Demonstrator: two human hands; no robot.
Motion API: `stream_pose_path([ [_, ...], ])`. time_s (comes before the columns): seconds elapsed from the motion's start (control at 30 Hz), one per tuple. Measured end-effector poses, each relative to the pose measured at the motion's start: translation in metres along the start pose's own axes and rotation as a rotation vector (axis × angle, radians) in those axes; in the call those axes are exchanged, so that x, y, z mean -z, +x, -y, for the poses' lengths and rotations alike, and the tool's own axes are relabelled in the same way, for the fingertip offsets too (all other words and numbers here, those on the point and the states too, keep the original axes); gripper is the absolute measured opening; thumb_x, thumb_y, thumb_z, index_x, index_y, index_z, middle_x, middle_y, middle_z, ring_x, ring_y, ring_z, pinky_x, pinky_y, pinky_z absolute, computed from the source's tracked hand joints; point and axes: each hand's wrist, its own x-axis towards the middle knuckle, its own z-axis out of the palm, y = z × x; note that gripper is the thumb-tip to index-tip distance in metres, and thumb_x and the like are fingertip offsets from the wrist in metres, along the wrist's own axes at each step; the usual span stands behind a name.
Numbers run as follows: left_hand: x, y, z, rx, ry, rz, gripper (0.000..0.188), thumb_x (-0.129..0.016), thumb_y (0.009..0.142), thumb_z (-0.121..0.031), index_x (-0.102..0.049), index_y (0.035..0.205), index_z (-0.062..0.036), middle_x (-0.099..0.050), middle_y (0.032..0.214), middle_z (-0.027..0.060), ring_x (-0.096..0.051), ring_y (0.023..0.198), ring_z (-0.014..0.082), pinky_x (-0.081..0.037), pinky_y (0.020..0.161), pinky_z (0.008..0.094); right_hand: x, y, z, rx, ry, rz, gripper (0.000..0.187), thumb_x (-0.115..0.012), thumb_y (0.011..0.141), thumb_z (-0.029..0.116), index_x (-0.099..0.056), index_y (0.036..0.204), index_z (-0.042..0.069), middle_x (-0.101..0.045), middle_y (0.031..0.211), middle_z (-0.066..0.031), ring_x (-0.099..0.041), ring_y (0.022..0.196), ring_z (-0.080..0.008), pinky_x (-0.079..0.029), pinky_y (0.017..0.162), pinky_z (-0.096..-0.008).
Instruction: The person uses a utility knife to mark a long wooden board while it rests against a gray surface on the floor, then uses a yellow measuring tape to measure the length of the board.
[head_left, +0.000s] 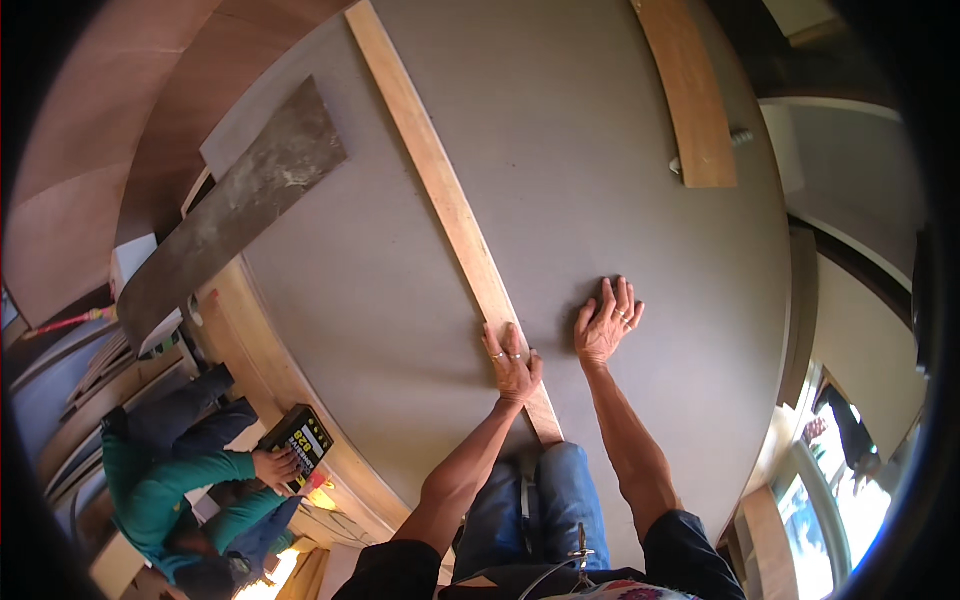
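A long, narrow wooden strip (440, 185) lies aslant across a large grey panel (385, 300), its near end close to my knees. My left hand (514, 372) is over the strip near that end, with fingers on its left side and the thumb at its right edge. To the right, my right hand (605, 322) rests flat on the grey panel, its fingers a little spread and nothing in it. Rings show on both hands.
A dark flat board (245, 200) overhangs the panel's left edge. Another wooden board (690, 100) lies at the far right. At lower left, a person in green sleeves (185, 485) holds a black rectangular container (300, 445). Stacked boards (95, 415) stand behind them.
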Motion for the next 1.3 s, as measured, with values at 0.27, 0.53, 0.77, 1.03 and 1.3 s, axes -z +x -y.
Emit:
stream_pose_path([
  [0.27, 0.004, -0.004, -0.001, 0.013, 0.03, 0.016, 0.085, -0.063, 0.085, -0.02, -0.018, 0.156, -0.0091, -0.006, 0.155, 0.0372, -0.018, 0.139, 0.0609, -0.022, 0.114, 0.0668, -0.003, -0.003, -0.002, 0.026, 0.026, 0.021, 0.046, -0.054, 0.094, 0.021, -0.051, 0.138, 0.013, -0.043, 0.149, -0.0098, -0.033, 0.143, -0.0282, -0.012, 0.12, -0.0555],
  [0.53, 0.042, 0.099, 0.011, -0.069, -0.064, -0.131, 0.06, -0.054, 0.091, -0.015, -0.039, 0.148, -0.0047, -0.025, 0.154, 0.0297, -0.028, 0.142, 0.0472, -0.016, 0.114, 0.0709, -0.001, -0.002, -0.005, 0.034, 0.044, 0.001, 0.043, -0.055, 0.093, 0.02, -0.054, 0.135, 0.012, -0.045, 0.148, -0.01, -0.034, 0.143, -0.0282, -0.013, 0.12, -0.0562],
  [0.77, 0.103, 0.434, 0.041, -0.278, 0.214, -0.339, 0.047, -0.038, 0.104, -0.022, -0.039, 0.146, -0.0006, -0.032, 0.154, 0.0202, -0.03, 0.145, 0.0412, -0.016, 0.115, 0.0686, -0.002, 0.001, 0.0, 0.028, 0.026, 0.003, 0.041, -0.056, 0.091, 0.017, -0.056, 0.132, 0.011, -0.046, 0.148, -0.0117, -0.036, 0.142, -0.0292, -0.014, 0.12, -0.0556],
  [1.03, 0.075, 0.526, 0.076, -0.077, 0.151, -0.293, 0.051, -0.035, 0.103, -0.023, -0.034, 0.149, 0.0011, -0.027, 0.159, 0.0163, -0.019, 0.149, 0.0389, -0.014, 0.121, 0.0572, -0.007, 0.001, 0.005, 0.046, -0.042, 0.012, 0.042, -0.054, 0.091, 0.016, -0.053, 0.132, 0.009, -0.045, 0.147, -0.015, -0.034, 0.143, -0.0314, -0.015, 0.12, -0.0574],
  [1.3, 0.07, 0.523, 0.073, -0.027, 0.119, -0.233, 0.053, -0.031, 0.104, -0.022, -0.033, 0.151, 0.002, -0.025, 0.16, 0.016, -0.018, 0.15, 0.0382, -0.013, 0.122, 0.0558, -0.011, 0.004, 0.003, 0.071, -0.081, -0.011, 0.045, -0.05, 0.091, 0.017, -0.05, 0.135, 0.01, -0.042, 0.148, -0.0157, -0.035, 0.142, -0.0335, -0.015, 0.119, -0.0591],
])
